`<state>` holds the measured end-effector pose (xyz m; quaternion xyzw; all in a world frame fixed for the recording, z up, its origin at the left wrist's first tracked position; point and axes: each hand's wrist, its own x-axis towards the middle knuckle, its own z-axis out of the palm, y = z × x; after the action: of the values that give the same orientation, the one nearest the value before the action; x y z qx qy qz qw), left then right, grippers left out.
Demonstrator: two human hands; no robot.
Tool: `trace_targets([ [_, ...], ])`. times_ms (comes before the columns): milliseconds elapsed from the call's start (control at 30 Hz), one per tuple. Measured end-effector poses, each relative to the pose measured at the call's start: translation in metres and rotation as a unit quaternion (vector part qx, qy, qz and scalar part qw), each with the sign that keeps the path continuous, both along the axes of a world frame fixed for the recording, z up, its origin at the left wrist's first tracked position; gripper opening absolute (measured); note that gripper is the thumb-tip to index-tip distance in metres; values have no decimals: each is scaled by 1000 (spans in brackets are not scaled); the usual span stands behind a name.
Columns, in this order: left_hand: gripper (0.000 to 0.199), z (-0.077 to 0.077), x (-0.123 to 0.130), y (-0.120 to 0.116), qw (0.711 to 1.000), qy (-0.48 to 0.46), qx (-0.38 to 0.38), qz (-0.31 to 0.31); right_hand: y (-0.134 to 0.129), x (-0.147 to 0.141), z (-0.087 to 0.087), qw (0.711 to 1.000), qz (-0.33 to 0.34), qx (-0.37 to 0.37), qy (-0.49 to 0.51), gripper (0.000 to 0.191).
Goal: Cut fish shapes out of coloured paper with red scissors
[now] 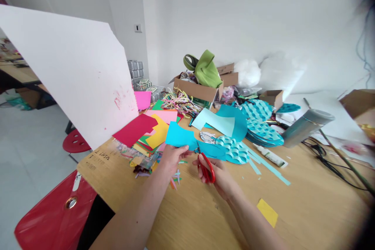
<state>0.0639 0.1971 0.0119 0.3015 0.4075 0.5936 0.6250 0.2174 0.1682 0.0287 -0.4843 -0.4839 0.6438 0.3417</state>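
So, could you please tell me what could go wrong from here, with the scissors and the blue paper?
The left hand holds the blue paper close to the blades of the red scissors in the right hand, so a slip might nip a finger.

The blue paper reaches the woven pale-blue piece; a careless snip could perhaps catch that too.

The white bottle lies on its side near pale strips; any leak might wet them.

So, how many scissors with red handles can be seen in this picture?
1: the red-handled scissors are in the right hand, their blades at the blue paper that the left hand holds. Others may be hidden in the clutter.
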Motion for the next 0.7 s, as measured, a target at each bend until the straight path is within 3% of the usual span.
trace_targets([
  [300, 26, -2, 4, -1, 999, 27, 21, -13, 0, -2, -4, 999, -17, 46, -8, 52],
  [700, 25, -6, 9, -4, 1000, -6, 6, -24, -4, -13, -13, 996, -69, 62, -1, 52],
])
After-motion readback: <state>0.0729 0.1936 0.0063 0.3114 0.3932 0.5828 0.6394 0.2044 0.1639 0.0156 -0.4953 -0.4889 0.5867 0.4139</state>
